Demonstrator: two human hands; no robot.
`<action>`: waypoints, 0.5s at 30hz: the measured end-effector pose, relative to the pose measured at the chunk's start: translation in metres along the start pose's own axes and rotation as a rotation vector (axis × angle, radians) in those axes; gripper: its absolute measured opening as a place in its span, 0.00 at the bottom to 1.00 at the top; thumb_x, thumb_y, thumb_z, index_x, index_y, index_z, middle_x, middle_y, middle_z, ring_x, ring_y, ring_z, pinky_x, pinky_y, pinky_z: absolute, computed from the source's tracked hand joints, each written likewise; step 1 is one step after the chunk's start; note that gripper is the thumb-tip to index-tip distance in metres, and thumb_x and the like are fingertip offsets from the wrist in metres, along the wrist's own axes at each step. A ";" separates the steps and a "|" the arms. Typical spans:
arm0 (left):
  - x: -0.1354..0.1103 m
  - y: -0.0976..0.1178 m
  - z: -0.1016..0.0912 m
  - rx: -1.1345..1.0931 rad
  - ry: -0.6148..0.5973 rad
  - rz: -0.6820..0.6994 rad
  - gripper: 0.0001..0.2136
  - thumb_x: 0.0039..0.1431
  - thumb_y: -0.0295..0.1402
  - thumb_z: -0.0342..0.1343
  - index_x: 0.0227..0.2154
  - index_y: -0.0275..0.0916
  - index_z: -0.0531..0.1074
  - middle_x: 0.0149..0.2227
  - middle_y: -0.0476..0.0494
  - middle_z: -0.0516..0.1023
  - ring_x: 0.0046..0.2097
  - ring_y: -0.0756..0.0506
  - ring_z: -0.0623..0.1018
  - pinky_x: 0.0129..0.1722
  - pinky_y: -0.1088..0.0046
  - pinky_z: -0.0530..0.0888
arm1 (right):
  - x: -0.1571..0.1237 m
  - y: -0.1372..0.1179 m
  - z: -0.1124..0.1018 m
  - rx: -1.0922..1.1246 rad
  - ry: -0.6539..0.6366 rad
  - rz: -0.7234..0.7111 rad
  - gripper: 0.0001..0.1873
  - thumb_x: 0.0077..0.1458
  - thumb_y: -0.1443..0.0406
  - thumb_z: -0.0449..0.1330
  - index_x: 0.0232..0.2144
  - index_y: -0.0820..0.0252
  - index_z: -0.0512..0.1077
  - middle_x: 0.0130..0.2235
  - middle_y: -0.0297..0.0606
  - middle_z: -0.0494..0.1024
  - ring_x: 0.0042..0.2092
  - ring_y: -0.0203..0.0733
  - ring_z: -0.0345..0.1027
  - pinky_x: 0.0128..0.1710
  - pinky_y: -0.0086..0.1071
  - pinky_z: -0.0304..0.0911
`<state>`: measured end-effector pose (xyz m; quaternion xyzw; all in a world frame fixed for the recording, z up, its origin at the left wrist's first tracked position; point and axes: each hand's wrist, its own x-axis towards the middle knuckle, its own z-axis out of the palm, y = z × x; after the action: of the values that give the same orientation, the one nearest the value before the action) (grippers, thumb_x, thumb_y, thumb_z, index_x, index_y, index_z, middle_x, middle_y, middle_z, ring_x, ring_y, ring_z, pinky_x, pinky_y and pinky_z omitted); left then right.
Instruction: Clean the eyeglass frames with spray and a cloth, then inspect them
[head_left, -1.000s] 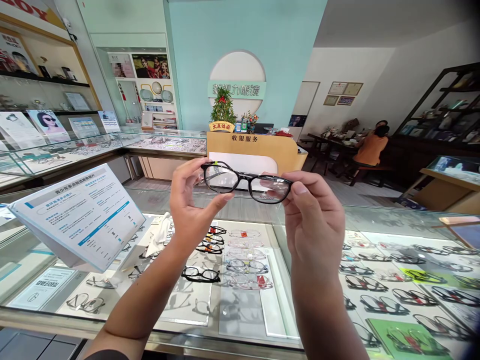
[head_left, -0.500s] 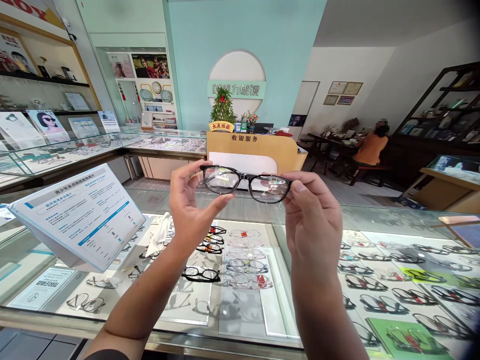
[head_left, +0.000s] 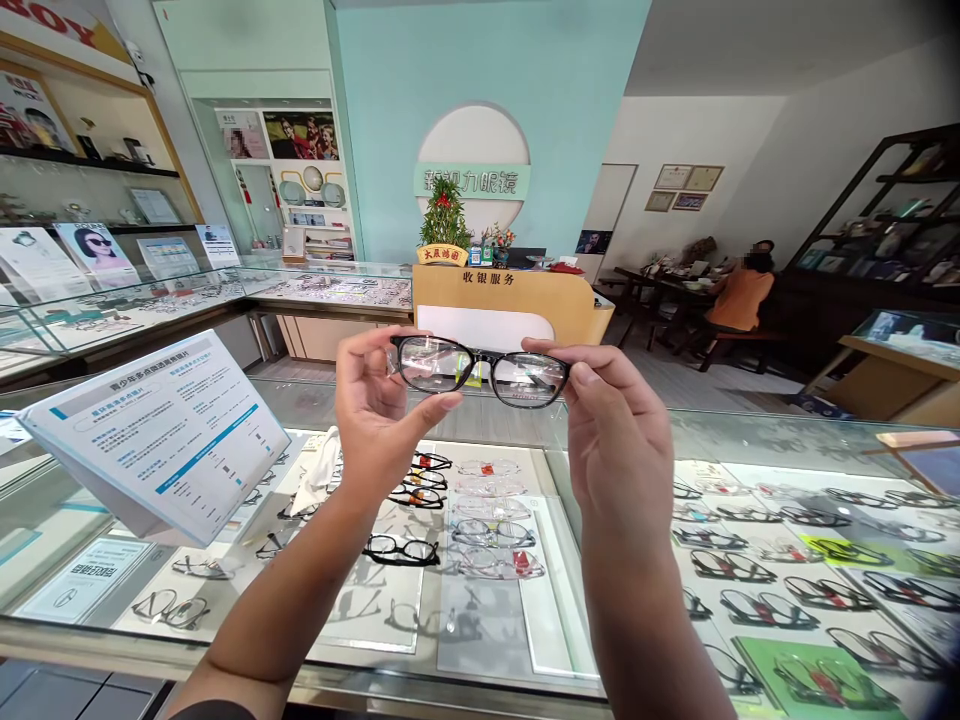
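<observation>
I hold a pair of black-framed glasses (head_left: pixel 480 372) up in front of me, level, above a glass display counter (head_left: pixel 720 440). My left hand (head_left: pixel 375 410) pinches the left end of the frame between thumb and fingers. My right hand (head_left: pixel 619 440) grips the right end the same way. The lenses face away from me and show reflections. Under the counter glass lie several rows of glasses, among them a black pair (head_left: pixel 401 549) and clear pairs (head_left: pixel 491 533).
A tilted information board (head_left: pixel 161 430) stands on the counter at left, with a white cloth (head_left: pixel 319 470) beside it. A wooden cashier desk (head_left: pixel 510 300) with a small tree stands beyond. A person in orange (head_left: pixel 739 295) sits at a table on the right.
Both hands have moved the glasses slightly left and lowered their right end, so the frame sits more level. The camera view has shifted down a little.
</observation>
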<state>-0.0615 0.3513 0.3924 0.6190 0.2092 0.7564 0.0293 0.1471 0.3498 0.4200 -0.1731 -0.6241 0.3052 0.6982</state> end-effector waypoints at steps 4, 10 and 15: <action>0.000 0.000 0.001 -0.052 0.019 -0.011 0.36 0.53 0.53 0.80 0.59 0.51 0.70 0.56 0.42 0.79 0.57 0.38 0.86 0.53 0.63 0.87 | 0.000 0.000 -0.001 0.010 0.003 0.020 0.08 0.72 0.59 0.64 0.44 0.49 0.84 0.53 0.37 0.89 0.60 0.50 0.82 0.66 0.51 0.73; -0.002 -0.001 -0.001 -0.013 0.031 -0.027 0.37 0.51 0.56 0.79 0.58 0.51 0.70 0.54 0.43 0.80 0.54 0.40 0.88 0.53 0.63 0.88 | 0.001 0.000 -0.002 -0.005 -0.003 0.049 0.09 0.72 0.58 0.63 0.45 0.48 0.85 0.50 0.37 0.89 0.57 0.47 0.82 0.61 0.45 0.75; -0.002 0.003 0.002 -0.033 0.075 -0.038 0.37 0.48 0.54 0.82 0.54 0.48 0.70 0.51 0.45 0.82 0.51 0.43 0.88 0.49 0.69 0.87 | 0.001 0.000 -0.003 0.031 0.029 0.106 0.08 0.70 0.58 0.66 0.42 0.49 0.86 0.44 0.35 0.87 0.49 0.44 0.81 0.54 0.39 0.75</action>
<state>-0.0585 0.3484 0.3921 0.5855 0.2095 0.7818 0.0458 0.1501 0.3514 0.4201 -0.1995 -0.5989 0.3488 0.6927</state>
